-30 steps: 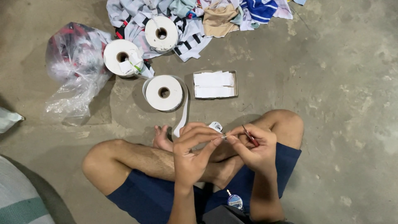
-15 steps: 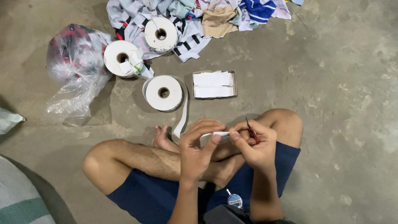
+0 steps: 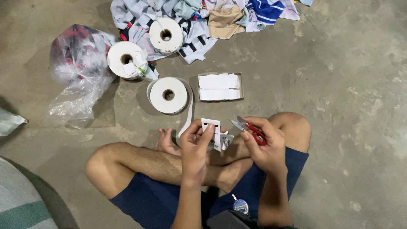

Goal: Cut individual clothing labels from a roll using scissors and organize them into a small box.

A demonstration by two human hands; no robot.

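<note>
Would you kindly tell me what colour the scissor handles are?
Red, on the scissors in the right hand; head view.

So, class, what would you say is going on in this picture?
A person sits cross-legged on a concrete floor. The left hand holds up a small white label by its edge, and the right hand grips small red-handled snips beside it. In front lie three white label rolls, the nearest trailing a strip toward the hands, next to a shallow box of cut labels.
</note>
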